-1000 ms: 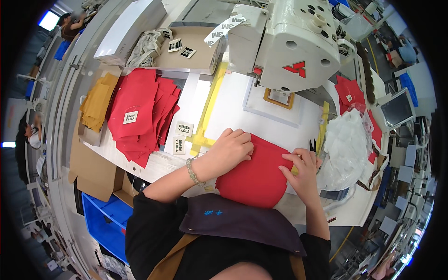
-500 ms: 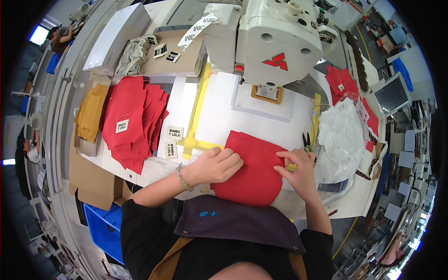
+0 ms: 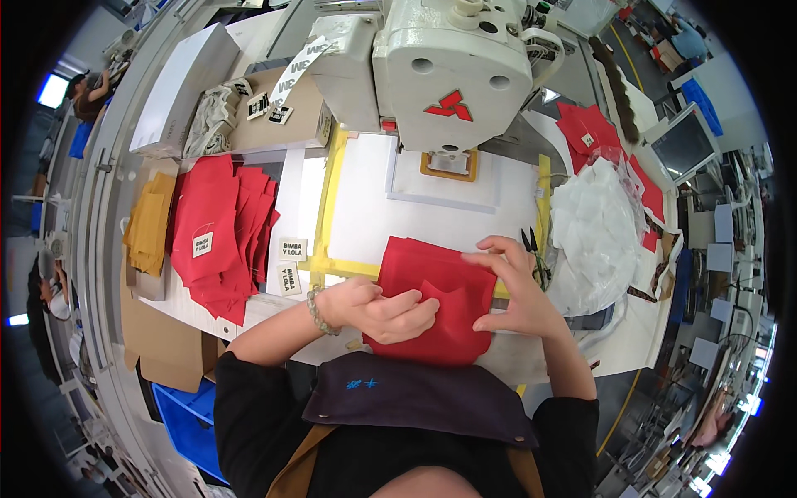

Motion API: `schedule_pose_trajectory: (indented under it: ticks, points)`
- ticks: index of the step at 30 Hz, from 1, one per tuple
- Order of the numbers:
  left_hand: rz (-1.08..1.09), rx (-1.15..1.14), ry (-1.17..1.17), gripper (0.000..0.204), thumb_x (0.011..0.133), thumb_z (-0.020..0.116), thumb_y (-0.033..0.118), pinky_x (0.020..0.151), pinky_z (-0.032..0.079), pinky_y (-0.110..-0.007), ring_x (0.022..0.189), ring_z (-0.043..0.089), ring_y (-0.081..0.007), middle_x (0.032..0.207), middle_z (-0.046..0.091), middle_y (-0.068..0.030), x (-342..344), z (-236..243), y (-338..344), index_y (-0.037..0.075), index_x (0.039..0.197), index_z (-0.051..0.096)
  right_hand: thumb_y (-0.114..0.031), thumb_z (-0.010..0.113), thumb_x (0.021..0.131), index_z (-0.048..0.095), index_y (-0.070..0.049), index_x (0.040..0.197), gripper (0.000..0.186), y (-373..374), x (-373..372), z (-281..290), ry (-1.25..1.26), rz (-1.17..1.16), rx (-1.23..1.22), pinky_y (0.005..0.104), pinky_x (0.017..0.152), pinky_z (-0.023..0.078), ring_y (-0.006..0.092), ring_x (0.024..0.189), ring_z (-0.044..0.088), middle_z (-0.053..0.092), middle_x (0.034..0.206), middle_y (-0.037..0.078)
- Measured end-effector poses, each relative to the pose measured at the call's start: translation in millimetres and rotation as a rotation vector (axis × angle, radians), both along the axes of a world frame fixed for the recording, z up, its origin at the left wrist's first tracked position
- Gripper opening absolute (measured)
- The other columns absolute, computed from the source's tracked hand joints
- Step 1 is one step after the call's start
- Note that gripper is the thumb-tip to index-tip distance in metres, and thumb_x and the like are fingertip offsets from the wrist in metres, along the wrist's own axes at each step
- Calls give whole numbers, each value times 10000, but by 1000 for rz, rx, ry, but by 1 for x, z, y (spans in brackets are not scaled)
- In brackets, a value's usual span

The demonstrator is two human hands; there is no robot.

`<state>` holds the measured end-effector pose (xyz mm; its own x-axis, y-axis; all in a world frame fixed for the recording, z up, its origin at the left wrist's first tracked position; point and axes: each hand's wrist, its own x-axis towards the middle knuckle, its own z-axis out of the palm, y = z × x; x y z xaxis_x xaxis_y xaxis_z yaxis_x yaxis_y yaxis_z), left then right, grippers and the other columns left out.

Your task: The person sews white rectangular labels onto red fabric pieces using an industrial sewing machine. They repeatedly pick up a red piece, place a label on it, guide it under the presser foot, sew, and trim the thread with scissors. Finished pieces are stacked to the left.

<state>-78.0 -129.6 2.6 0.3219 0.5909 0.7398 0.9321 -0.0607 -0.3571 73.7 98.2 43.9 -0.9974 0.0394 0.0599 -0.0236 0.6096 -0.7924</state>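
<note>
My left hand [image 3: 386, 314] is curled over a stack of red fabric pieces [image 3: 425, 257], its fingers closed at a puckered bit of the top layer, apparently gripping it. My right hand [image 3: 519, 290] is open at the stack's right side, thumb low by the edge and fingers spread above. Black snips [image 3: 535, 253] lie just beyond my right hand. Left of my hands are two cream square labels [image 3: 292, 249] on white board and a loose pile of red pieces [image 3: 207, 224] with a label on top. The white machine [image 3: 448, 75] stands behind, over a framed pad [image 3: 448, 164].
Mustard pieces [image 3: 149, 224] sit at the left. A cardboard tray [image 3: 295, 129] with labels is at the back left, a bag of white material [image 3: 594, 241] at the right, a screen [image 3: 681, 145] beyond. A blue bin [image 3: 178, 423] is below the table. Other people work far left.
My left hand has moved down and curled its fingers, puckering the top red piece. My right hand has spread its fingers and lifted them. The table appears shifted left as the view moved.
</note>
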Motion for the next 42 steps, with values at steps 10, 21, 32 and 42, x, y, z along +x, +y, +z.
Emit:
schedule_pose_trajectory:
  ticks: [10, 21, 32, 42]
  points:
    - [216, -290, -272, 297, 893, 621, 356, 935, 364, -373, 1140, 550, -176, 1293, 579, -28, -19, 17, 46, 165, 1119, 593, -95, 742, 835, 601, -36, 939, 184, 60, -22, -11, -268, -282, -651, 214, 683, 458, 50, 775, 561, 631, 840, -4]
    - [65, -785, -594, 532, 952, 551, 386, 1087, 328, -455, 1269, 509, -257, 1330, 573, -122, -17, -19, 91, 74, 1379, 489, -26, 708, 832, 471, -59, 1403, 619, 104, -16, -16, -103, -400, -430, 291, 876, 532, 162, 1000, 654, 621, 1257, 124]
    - [35, -754, -680, 538, 903, 622, 364, 1030, 394, -424, 1145, 588, -292, 1243, 608, -186, -6, -9, 115, 28, 1314, 535, 17, 620, 866, 476, -48, 1422, 577, 84, 23, -30, -214, -458, -741, 242, 744, 552, 137, 880, 664, 629, 1253, 102]
    - [-156, -593, -314, 249, 724, 616, 79, 803, 543, -306, 929, 668, -253, 997, 674, -146, -17, -22, 133, -23, 949, 636, 75, 618, 835, 281, -53, 1529, 781, 80, 25, -53, -2, -495, -787, 296, 1009, 459, 198, 1193, 561, 526, 1377, 159]
